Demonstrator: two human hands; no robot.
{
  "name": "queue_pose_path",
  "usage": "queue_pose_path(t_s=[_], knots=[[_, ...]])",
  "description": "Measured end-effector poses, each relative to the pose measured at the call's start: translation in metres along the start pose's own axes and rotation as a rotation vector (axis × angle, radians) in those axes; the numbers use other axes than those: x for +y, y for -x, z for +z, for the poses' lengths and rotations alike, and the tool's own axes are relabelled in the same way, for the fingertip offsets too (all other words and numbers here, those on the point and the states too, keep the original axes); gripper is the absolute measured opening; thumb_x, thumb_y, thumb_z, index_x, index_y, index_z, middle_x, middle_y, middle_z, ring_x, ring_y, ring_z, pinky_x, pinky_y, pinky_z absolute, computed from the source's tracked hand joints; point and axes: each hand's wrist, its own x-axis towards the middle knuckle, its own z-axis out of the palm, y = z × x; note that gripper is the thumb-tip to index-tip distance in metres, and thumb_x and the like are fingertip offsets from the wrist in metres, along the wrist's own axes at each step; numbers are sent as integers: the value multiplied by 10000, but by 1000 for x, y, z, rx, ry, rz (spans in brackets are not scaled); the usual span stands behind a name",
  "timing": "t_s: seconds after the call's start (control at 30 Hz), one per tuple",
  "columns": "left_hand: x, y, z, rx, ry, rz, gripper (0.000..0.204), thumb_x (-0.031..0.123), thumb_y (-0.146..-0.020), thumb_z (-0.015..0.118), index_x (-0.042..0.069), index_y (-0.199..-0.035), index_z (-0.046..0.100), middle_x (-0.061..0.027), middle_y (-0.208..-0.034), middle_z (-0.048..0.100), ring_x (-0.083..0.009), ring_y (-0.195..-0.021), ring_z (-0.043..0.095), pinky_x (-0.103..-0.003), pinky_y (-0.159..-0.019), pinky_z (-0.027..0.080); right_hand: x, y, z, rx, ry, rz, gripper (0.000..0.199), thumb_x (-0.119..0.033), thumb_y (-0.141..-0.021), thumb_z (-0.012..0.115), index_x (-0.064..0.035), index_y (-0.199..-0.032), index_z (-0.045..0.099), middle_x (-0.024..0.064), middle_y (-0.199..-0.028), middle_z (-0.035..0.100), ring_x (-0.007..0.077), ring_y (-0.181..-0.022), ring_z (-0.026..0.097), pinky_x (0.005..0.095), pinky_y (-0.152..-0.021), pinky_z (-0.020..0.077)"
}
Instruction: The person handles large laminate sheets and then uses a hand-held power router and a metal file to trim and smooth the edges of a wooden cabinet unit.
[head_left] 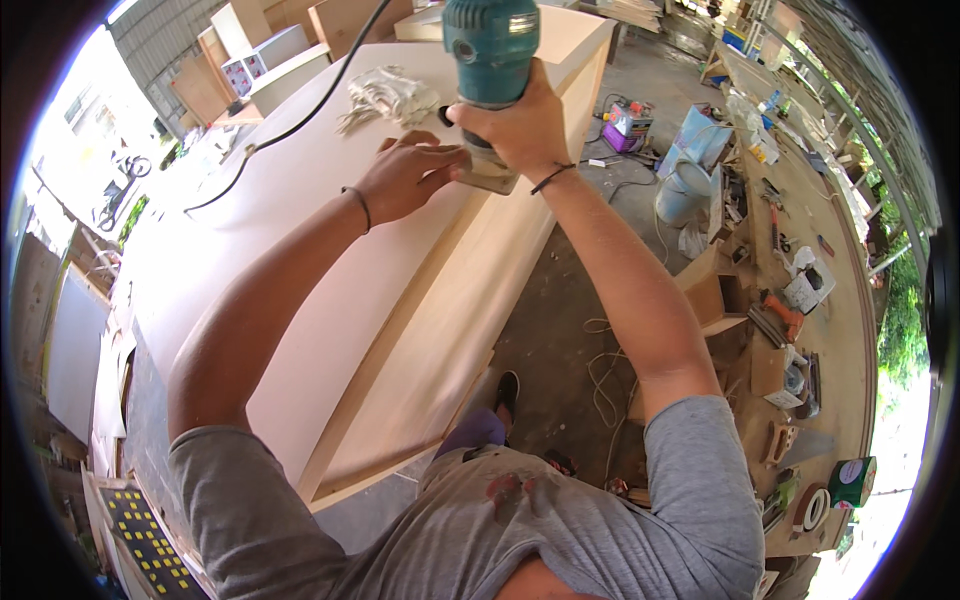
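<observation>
Large pale wooden panel [330,260] lying across the surface, teal router [489,60] upright at the panel's far edge, right hand [515,125] closed round its body, left hand [405,180] flat, fingers spread beside the router's base, black cord [300,120] trailing over the panel, crumpled gloves [392,95] beyond

Bright daylight enters from the left and right edges, blown out there; fisheye bends the rim.

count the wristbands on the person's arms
2: one wristband on the left wrist, beside the left hand flat on the board; one on the right wrist, below the right hand gripping the router.
</observation>
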Motion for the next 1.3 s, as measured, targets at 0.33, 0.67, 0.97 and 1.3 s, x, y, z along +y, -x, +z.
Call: queue_pose_path(t_s=[0.33,0.67,0.97,1.3], knots=[[-8,-53,0,-64,110,137,284,148,-886,599,124,-1168,616,-93,-935,665,-281,-847,601,-400,-789,472,28,-36,-12,-29,-16,23,704,-291,-556,797,21,-1091,462,176,-914,673,313,-843,672,369,-753,543],[-29,-108,24,-25,186,215,280,168,-905,562,49,-1152,619,-145,-1110,634,-337,-1023,581,-421,-908,453,71,-78,-25,-19,-27,1,672,-292,-560,804,26,-1046,467,185,-901,669,323,-816,673,374,-736,544],[-36,-152,42,-30,266,174,311,158,-915,543,3,-1180,593,-178,-1190,603,-347,-1088,574,-415,-939,451,103,-112,-41,-5,34,-17,647,-312,-572,811,14,-1028,489,178,-895,671,312,-824,677,372,-745,541],[-48,-193,62,-14,262,134,325,167,-922,543,8,-1202,585,-163,-1178,616,-334,-1100,573,-400,-946,451,137,-145,-53,-27,45,-31,665,-365,-588,823,-4,-1049,509,164,-928,676,295,-860,676,364,-773,532]])
